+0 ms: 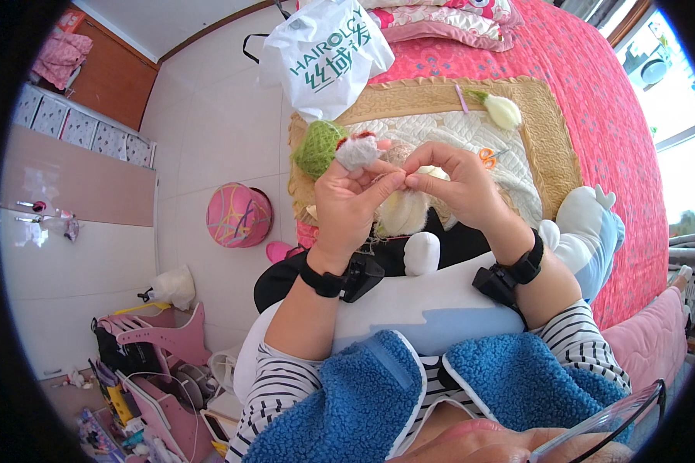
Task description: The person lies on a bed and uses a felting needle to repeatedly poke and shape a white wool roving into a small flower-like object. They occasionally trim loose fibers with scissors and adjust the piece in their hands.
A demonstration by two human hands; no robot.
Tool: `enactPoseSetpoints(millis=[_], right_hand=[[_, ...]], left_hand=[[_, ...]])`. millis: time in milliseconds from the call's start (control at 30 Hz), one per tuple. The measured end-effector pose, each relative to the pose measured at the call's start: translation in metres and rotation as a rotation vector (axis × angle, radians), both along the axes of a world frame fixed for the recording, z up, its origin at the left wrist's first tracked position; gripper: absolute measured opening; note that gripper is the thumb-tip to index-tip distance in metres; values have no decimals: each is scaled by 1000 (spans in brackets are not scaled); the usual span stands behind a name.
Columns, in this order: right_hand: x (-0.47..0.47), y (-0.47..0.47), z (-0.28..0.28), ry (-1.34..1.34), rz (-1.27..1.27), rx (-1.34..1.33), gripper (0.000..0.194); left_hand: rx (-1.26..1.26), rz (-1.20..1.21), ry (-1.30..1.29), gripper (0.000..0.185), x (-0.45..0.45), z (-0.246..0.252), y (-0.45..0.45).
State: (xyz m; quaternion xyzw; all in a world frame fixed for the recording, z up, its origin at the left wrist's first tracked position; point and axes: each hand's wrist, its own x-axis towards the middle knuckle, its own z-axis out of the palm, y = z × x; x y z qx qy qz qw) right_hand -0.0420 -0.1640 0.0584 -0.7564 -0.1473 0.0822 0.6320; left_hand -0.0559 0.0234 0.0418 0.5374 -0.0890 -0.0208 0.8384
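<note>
A small grey fuzzy knitted piece (356, 154) with red edging rests on the raised fingers of my left hand (347, 199). The thumb and finger of my right hand (460, 182) pinch together against my left fingertips. Some thin light yarn seems to run between them, too fine to make out well. Below and behind my hands lies a pale cream fuzzy piece (404, 213), partly hidden. A beige yarn ball (398, 153) shows between my hands. Left of them sits a green fuzzy yarn ball (319, 149).
Orange-handled scissors (487, 158), a pink-purple stick (461, 98) and a cream bulb-shaped fuzzy piece (503, 111) lie on the quilted mat (533, 92). A white plastic bag (330, 58) with writing stands beyond. A white-and-blue plush (376, 321) spans my lap. A pink stool (238, 215) stands left.
</note>
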Motion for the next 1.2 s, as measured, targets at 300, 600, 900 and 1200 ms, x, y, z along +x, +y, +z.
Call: enactPoseSetpoints(millis=[300, 600, 900, 1200], right_hand=[[-2, 1, -4, 202, 139, 342, 15], [-3, 1, -3, 260, 151, 500, 12], [-6, -1, 0, 266, 169, 584, 10], [-6, 1, 3, 265, 182, 588, 17]], left_hand=[[-42, -16, -16, 42, -5, 4, 1], [-90, 45, -4, 39, -2, 0, 4], [-109, 35, -18, 39, -5, 1, 7], [-104, 79, 14, 38, -7, 5, 4]])
